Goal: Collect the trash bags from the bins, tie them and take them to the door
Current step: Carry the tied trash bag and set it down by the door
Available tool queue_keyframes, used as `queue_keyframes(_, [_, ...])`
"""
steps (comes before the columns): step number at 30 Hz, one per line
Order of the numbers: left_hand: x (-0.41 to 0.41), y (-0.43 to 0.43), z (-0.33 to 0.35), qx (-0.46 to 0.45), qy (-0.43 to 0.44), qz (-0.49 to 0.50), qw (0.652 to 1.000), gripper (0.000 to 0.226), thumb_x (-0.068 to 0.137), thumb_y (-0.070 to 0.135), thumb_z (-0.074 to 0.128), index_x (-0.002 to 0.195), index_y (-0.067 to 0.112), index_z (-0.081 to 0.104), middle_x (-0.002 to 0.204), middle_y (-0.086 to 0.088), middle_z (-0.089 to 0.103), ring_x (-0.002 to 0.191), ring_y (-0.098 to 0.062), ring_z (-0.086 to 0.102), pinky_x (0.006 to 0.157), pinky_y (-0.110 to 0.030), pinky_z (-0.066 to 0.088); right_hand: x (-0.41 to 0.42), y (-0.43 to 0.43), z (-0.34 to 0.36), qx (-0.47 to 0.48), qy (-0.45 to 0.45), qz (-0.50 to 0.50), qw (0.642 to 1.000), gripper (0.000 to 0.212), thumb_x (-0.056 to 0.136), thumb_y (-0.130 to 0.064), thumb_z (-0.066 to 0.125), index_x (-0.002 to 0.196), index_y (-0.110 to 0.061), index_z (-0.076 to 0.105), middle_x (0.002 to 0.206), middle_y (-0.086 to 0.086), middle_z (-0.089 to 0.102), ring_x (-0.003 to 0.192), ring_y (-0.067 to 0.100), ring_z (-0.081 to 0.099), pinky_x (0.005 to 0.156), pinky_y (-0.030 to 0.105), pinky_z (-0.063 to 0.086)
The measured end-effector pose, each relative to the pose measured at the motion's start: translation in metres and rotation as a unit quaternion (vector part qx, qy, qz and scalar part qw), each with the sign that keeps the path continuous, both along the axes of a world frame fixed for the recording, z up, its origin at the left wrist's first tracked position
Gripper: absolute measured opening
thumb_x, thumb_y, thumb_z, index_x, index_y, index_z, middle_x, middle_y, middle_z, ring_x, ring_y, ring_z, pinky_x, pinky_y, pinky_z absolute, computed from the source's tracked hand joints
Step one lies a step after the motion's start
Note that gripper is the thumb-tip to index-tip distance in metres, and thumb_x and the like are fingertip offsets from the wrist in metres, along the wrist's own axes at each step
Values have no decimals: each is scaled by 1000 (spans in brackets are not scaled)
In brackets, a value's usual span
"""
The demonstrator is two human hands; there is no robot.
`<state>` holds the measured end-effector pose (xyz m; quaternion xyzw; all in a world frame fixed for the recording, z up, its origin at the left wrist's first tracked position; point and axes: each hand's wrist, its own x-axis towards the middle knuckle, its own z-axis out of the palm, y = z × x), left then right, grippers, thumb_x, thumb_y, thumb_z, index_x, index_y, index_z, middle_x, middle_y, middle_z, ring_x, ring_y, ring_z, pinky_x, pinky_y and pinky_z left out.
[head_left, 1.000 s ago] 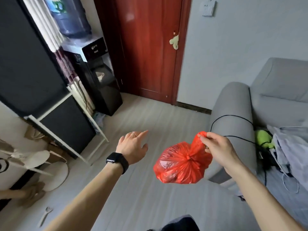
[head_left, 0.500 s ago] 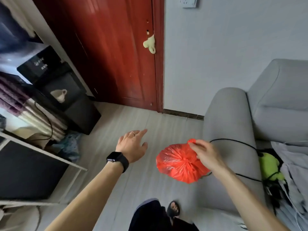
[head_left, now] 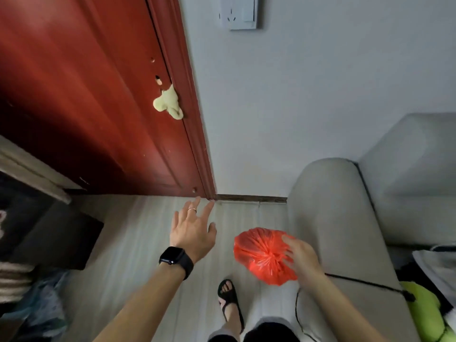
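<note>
A tied red-orange trash bag (head_left: 261,253) hangs low over the pale floor, close to the sofa arm. My right hand (head_left: 299,257) is closed on its knotted top. My left hand (head_left: 192,230), with a black watch on the wrist and a ring on one finger, is spread and holds nothing, stretched toward the bottom corner of the red wooden door (head_left: 86,107). The door is closed, with a pale yellow cloth (head_left: 169,103) wrapped around its handle.
A grey sofa arm (head_left: 333,218) stands right of the bag, with a black cable across it and a green object (head_left: 429,309) on the seat. A black cabinet (head_left: 49,238) sits on the left. My sandalled foot (head_left: 229,302) is on the floor below the bag.
I have moved closer to the door, which now fills the upper left. The bag has sunk lower toward the floor beside the sofa arm, and my left hand reaches nearer the door's base.
</note>
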<state>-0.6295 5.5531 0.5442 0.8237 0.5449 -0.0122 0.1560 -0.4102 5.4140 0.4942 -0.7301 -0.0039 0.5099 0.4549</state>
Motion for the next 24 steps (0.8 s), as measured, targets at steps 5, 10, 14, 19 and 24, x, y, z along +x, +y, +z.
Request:
queue_keyframes(5, [61,97,-35,21,30,-63,997,63,92,37,46,152,35,25,161,-7,17,149,-31,10,119,-49,17,41,79,-53,-36,2,-52,998,17,90,-26,65,89,-10,70,85,10,65,79,22,60,78,41,50])
queue_keyframes(10, [118,157,-98,71,25,-87,993,68,87,32,54,151,34,29,164,-7,9,149,-36,7,118,-56,16,72,136,-114,-70,4,-86,994,23,89,-27,67,102,-8,71,86,5,66,80,21,60,81,40,49])
queue_keyframes(14, [168,202,-162,129,1,-113,985,82,84,27,57,155,34,17,164,-6,-9,150,-38,-3,116,-63,14,105,177,-175,-83,77,-148,982,27,91,-21,64,113,-6,65,84,3,62,74,13,58,74,31,46])
queue_keyframes(19, [226,243,-242,183,14,-138,973,93,83,26,61,156,33,4,163,-6,-15,150,-36,-6,116,-62,8,151,229,-235,-62,93,-188,976,34,99,-14,51,128,3,58,96,18,66,74,17,61,71,22,47])
queue_keyframes(24, [255,270,-301,202,54,-170,963,87,90,40,53,156,31,-2,163,-4,-16,150,-32,-10,118,-60,1,194,254,-300,-74,53,-150,985,26,100,-11,48,120,-2,62,115,17,67,68,13,62,55,24,47])
